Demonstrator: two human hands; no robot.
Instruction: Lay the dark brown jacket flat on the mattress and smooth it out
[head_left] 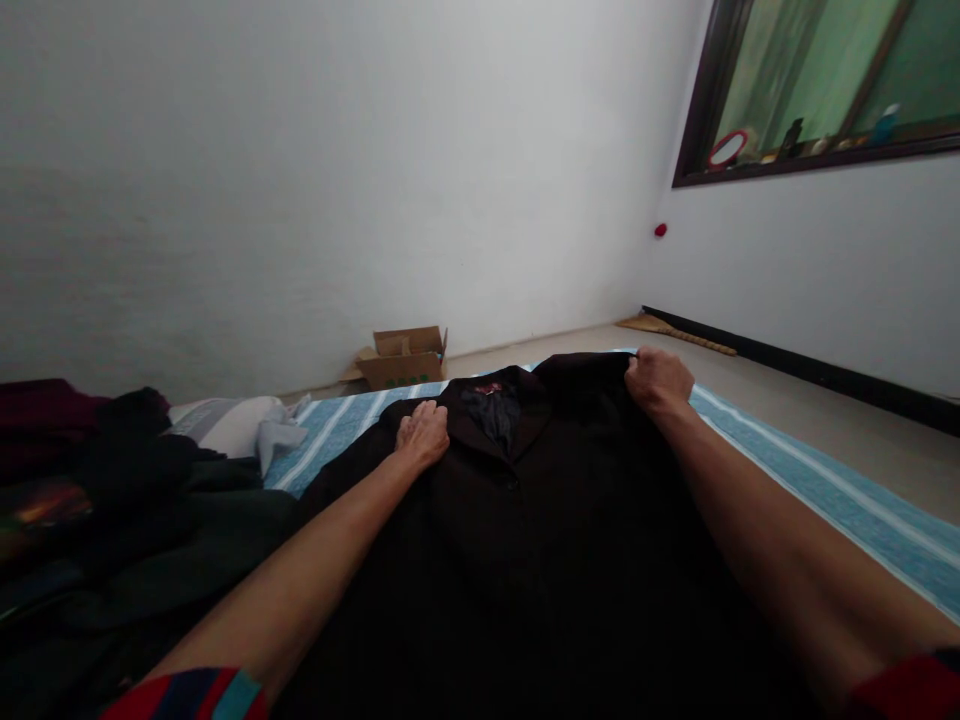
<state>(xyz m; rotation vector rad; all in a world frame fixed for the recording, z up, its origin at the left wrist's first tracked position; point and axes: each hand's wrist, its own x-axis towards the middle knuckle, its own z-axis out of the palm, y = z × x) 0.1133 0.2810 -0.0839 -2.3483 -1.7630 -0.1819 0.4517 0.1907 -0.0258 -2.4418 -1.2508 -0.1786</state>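
Note:
A dark jacket (pixel 555 540) with a collar and lapels lies spread out in front of me, front side up, its collar away from me. Inside the neck a grey lining and a small label show. My left hand (pixel 424 437) is closed on the cloth beside the collar, at the left shoulder of the jacket. At the opposite shoulder, my right hand (pixel 661 378) grips the edge of the fabric in a fist. Much of the jacket's lower part is too dark to make out.
Under the jacket is a blue-and-white striped bedspread (pixel 817 500). Dark clothes (pixel 150 540) are heaped at left, near a pale cloth bundle (pixel 229 425). Beyond the bed, an open cardboard box (pixel 401 362) and a broom (pixel 675 330) are on the floor by the walls.

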